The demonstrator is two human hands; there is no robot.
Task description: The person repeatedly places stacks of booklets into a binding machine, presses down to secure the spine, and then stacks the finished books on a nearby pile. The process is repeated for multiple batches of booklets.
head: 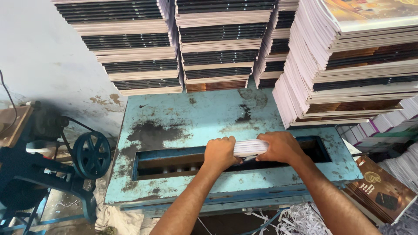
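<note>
Paper bundle (250,147) between both hands' fingers (226,143)

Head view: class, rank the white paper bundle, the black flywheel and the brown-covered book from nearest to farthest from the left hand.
1. Paper bundle: gripped by the left hand, over the slot.
2. Flywheel: far left, beside the machine.
3. Brown book: lower right, beyond the right hand.

Bindery workshop: stacked booklets (217,43), trimming machine (183,122).

Most of the paper bundle (250,147), hidden under both hands' fingers (226,141).
</note>
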